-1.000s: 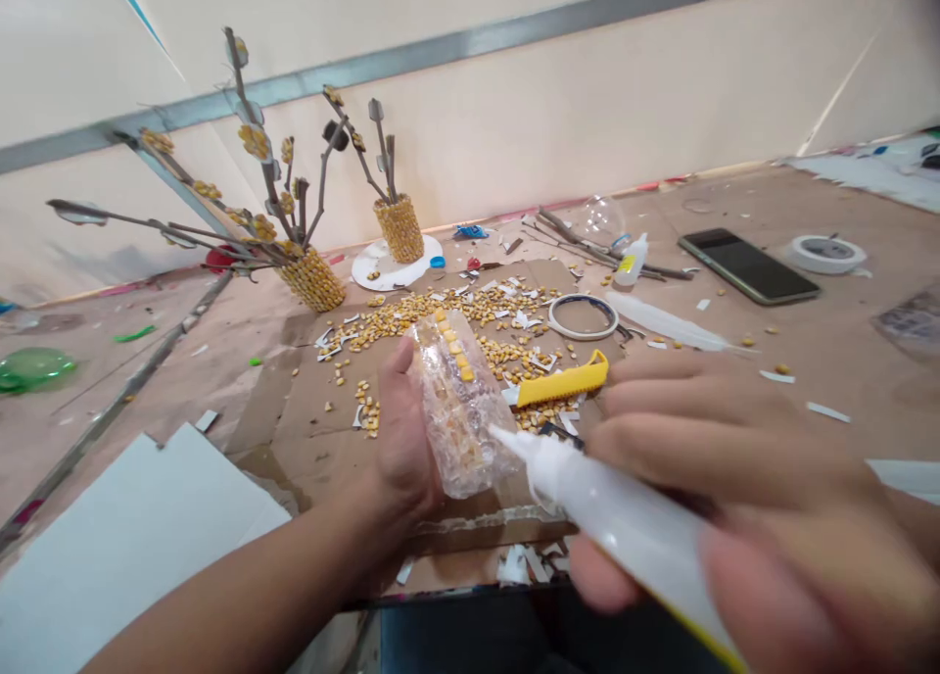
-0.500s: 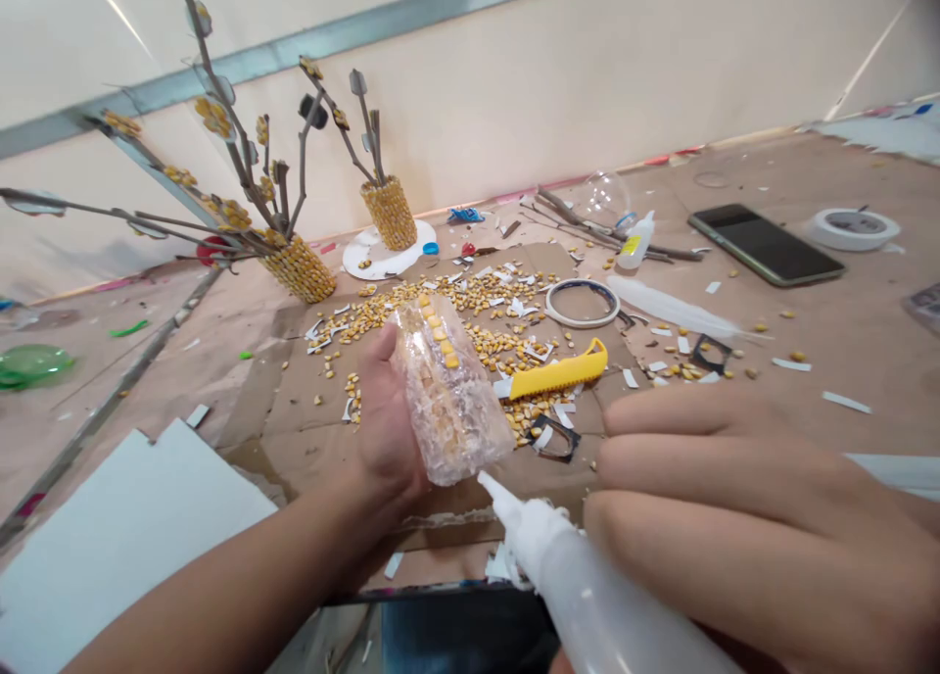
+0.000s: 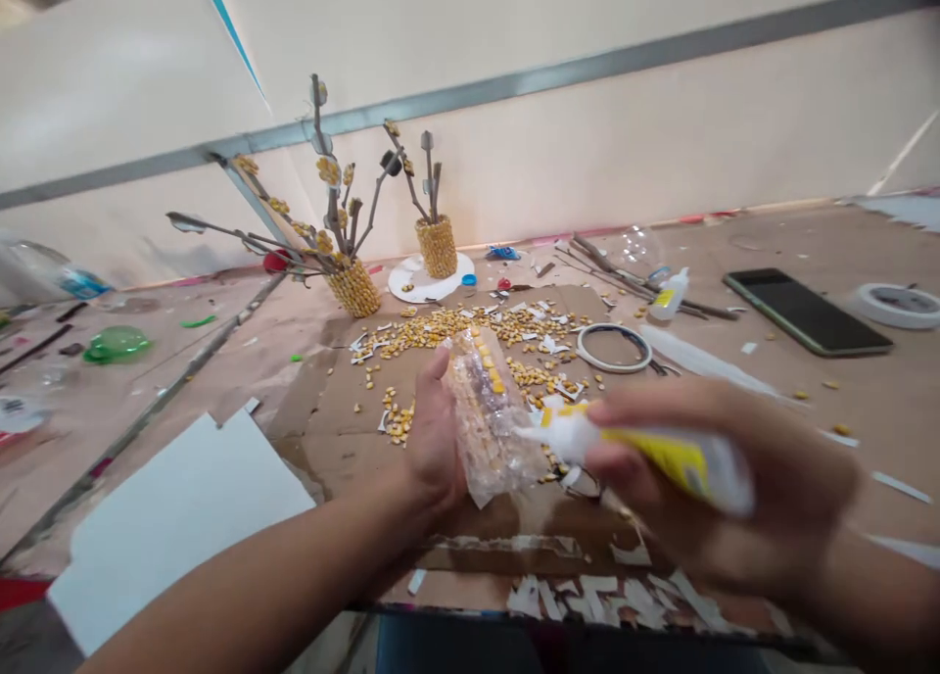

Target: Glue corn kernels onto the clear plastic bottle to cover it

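Note:
My left hand [image 3: 433, 439] is wrapped round a clear, crinkled plastic-covered piece, tilted over the cardboard. A short row of yellow corn kernels [image 3: 493, 372] is stuck along its upper part. My right hand [image 3: 741, 527], slightly blurred, grips a white glue bottle [image 3: 716, 468] with a yellow label. The bottle lies nearly sideways, its nozzle pointing left at the plastic-covered piece; whether the tip touches it I cannot tell. Loose corn kernels [image 3: 441, 329] are spread on the cardboard [image 3: 315, 400] behind both hands. The yellow cutter is largely hidden behind my right hand and the bottle.
Two kernel-covered pots [image 3: 353, 288] with twigs stand at the back. A tape ring [image 3: 614, 349], small glue bottle [image 3: 670, 294], phone [image 3: 808, 312] and white tape roll [image 3: 900, 305] lie rightward. White board [image 3: 183, 527] lies front left; paper scraps [image 3: 587, 596] line the front edge.
My right hand has brought the glue bottle up and turned it sideways, nozzle now near the middle of the plastic-covered piece. My left hand keeps its hold. The view has shifted, showing more wall.

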`<action>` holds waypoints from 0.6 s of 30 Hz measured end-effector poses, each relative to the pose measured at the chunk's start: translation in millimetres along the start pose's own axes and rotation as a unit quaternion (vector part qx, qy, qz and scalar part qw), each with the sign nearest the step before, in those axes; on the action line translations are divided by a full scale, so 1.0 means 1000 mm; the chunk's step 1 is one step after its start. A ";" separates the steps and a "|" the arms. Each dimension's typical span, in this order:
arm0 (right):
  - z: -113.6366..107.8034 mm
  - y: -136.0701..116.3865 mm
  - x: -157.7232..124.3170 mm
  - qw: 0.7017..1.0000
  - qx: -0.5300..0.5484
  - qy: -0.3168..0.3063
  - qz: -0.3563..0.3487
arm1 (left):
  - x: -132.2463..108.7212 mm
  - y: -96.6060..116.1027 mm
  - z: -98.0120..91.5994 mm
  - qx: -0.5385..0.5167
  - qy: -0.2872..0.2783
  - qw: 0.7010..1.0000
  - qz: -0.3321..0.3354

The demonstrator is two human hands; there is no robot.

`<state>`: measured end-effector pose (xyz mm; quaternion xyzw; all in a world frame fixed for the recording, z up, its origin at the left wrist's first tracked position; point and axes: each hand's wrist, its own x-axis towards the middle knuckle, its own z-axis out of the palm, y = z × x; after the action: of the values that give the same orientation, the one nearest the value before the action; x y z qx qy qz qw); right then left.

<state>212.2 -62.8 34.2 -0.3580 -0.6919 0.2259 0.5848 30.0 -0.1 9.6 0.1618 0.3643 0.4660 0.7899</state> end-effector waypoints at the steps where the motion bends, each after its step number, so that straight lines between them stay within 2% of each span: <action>1: 0.000 0.004 0.007 1.000 0.015 0.022 0.015 | 0.001 0.001 0.000 0.000 -0.004 1.000 0.005; 5: -0.005 0.019 0.018 0.985 0.142 -0.005 0.100 | 0.004 0.005 0.000 -0.003 -0.017 1.000 0.002; 7: -0.007 0.025 0.018 0.977 0.180 -0.028 0.110 | 0.004 0.006 0.000 -0.002 -0.015 1.000 -0.002; 10: -0.010 0.034 0.019 0.980 0.178 -0.041 0.077 | 0.004 0.007 -0.002 0.003 -0.018 1.000 -0.006; 15: -0.013 0.042 0.021 0.998 0.063 0.010 -0.024 | 0.002 0.005 -0.004 0.005 -0.016 1.000 0.000; 18: -0.013 0.041 0.019 0.997 0.052 0.016 -0.045 | 0.001 0.003 -0.003 0.006 -0.012 1.000 0.016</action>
<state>233.0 -23.4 19.5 -0.2989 -0.6854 0.2291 0.6232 26.7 1.9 9.3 0.1776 0.3554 0.4742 0.7857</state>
